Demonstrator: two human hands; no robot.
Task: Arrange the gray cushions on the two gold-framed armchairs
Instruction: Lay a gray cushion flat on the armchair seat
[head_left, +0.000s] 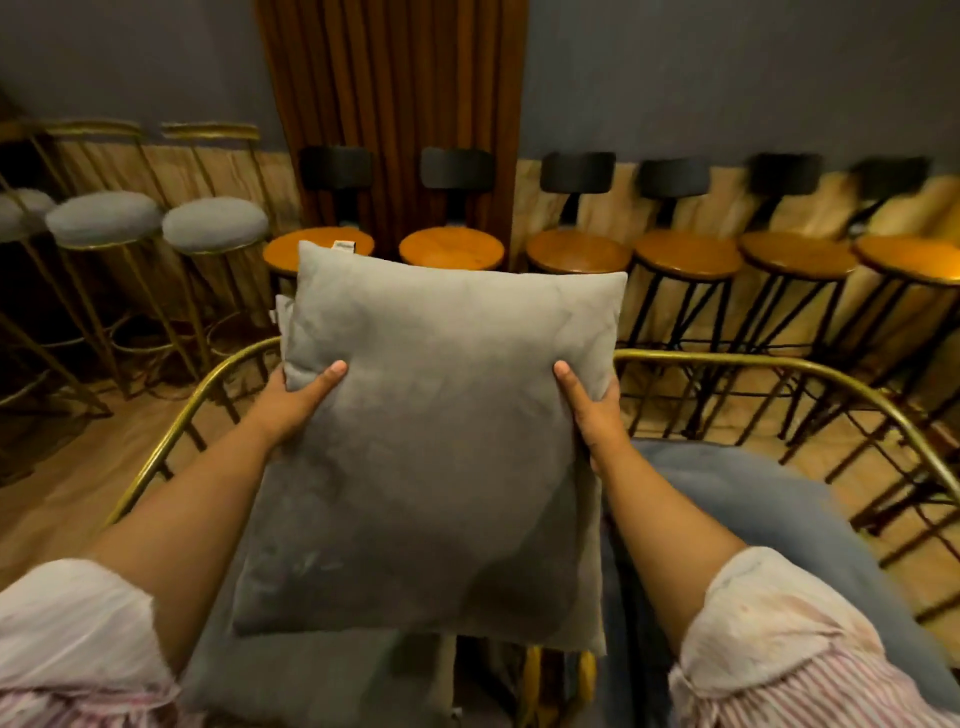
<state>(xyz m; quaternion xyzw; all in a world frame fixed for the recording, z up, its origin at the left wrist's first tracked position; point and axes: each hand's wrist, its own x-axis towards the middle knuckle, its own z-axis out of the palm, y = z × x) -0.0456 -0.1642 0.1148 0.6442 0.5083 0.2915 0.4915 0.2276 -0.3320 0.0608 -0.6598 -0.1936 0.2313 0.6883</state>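
Gray cushion (441, 431) gripped at its sides by left hand (298, 402) and right hand (592, 410), hiding the armchair (727, 358) seats.

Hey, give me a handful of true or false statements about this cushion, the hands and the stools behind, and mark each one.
1. Both hands hold the gray cushion, the left hand and right hand at opposite edges. True.
2. The cushion lies flat on the floor. False: it is held up over the gold-framed armchairs.
3. The wooden-seat stools have dark backrests. True.
4. The gray-seat stools have black frames. False: their frames are gold.
5. The person's forearms are covered by sleeves. False: the striped sleeves are rolled up.
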